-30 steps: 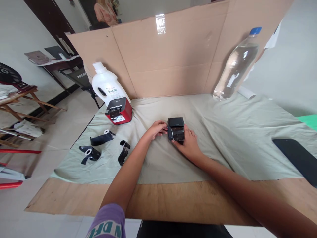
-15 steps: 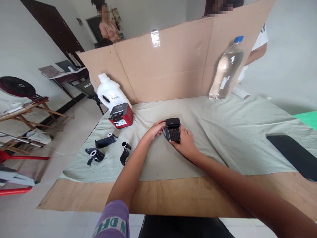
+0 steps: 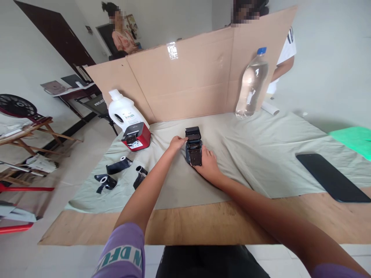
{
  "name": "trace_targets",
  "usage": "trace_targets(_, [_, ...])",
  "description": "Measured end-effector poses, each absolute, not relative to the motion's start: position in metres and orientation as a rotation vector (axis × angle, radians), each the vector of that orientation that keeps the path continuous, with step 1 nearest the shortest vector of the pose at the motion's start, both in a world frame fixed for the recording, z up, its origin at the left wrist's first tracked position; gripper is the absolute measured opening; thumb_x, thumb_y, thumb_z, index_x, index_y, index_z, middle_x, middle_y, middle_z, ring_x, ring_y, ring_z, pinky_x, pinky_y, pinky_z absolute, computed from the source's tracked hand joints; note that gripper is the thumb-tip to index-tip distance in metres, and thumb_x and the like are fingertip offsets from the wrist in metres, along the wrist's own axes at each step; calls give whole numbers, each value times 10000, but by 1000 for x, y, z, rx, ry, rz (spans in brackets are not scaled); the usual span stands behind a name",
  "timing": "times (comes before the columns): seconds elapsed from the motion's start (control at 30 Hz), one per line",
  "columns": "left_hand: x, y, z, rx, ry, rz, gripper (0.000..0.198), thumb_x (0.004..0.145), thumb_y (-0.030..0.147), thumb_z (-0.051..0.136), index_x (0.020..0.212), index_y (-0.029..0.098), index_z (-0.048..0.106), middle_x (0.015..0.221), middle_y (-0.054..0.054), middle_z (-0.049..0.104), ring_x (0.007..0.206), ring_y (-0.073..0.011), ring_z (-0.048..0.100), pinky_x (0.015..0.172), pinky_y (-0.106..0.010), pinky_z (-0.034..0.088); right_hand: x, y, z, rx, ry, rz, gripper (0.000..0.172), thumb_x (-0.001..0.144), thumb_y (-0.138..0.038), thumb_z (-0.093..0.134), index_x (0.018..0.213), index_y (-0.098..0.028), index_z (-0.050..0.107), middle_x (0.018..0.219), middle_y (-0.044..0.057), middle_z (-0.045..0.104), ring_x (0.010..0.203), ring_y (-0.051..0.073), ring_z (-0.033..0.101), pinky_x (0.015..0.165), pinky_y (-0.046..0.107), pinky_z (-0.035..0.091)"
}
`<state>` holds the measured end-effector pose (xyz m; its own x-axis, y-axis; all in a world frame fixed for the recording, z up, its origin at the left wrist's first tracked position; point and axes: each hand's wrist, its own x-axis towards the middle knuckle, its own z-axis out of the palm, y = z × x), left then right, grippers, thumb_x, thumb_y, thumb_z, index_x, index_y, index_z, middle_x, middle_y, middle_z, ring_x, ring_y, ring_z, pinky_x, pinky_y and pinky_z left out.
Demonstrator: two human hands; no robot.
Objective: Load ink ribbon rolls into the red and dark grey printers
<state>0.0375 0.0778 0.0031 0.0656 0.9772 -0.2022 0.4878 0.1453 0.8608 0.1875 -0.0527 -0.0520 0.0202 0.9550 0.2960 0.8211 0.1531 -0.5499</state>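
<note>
A small black device (image 3: 195, 157) stands on the cloth in the middle, its lid (image 3: 193, 133) tipped back and open, with dark film showing inside. My left hand (image 3: 177, 143) pinches the left edge of the lid. My right hand (image 3: 209, 164) is wrapped round the right side and lower edge of the device. Farther left is a red and black device (image 3: 138, 136) in front of a white jug (image 3: 124, 112). Rolls of black film (image 3: 118, 166) lie near my left forearm, one partly hidden behind it.
A cardboard panel (image 3: 185, 85) stands along the back, with a filled bottle (image 3: 252, 85) before it. At the right lie a black slab (image 3: 332, 177) and green material (image 3: 352, 139). Two people are beyond the panel.
The black device's lid has swung up and back, and my left hand has risen with it. My right hand keeps its hold. The whole view has shifted slightly.
</note>
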Motion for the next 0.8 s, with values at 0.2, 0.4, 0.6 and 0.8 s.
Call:
trace_targets(0.2, [49,64,26,2302,1437,463,134,709,232,748,843,235,752,830,-35,699,851,-218,635,737,-261,440,187,-54,-48,-1708,-1834,310,896,828,-429,624,1541,-43,244,1495,243,467,1295,413,459,1065,529,356])
trace_targets(0.4, [74,64,45,2323,1463,159,229,525,34,768,647,220,711,735,-60,694,931,-290,652,837,-317,445,188,-55,-49,-1708,-1815,314,918,835,-481,620,1554,-69,226,1493,229,472,1292,406,456,1055,528,356])
trace_targets(0.6, [63,60,60,2440,1455,281,246,595,159,772,831,212,729,894,-46,714,944,-253,635,854,-299,447,191,-52,-55,-1667,-1798,279,875,823,-480,630,1534,-111,278,1450,209,520,1240,408,493,1021,522,376])
trace_targets(0.8, [-34,39,58,2175,1585,826,343,706,308,689,1013,156,681,861,-20,683,785,-170,618,725,-251,462,195,-51,-53,-1650,-1821,289,868,809,-480,646,1501,-66,324,1436,216,531,1240,400,487,1037,503,371])
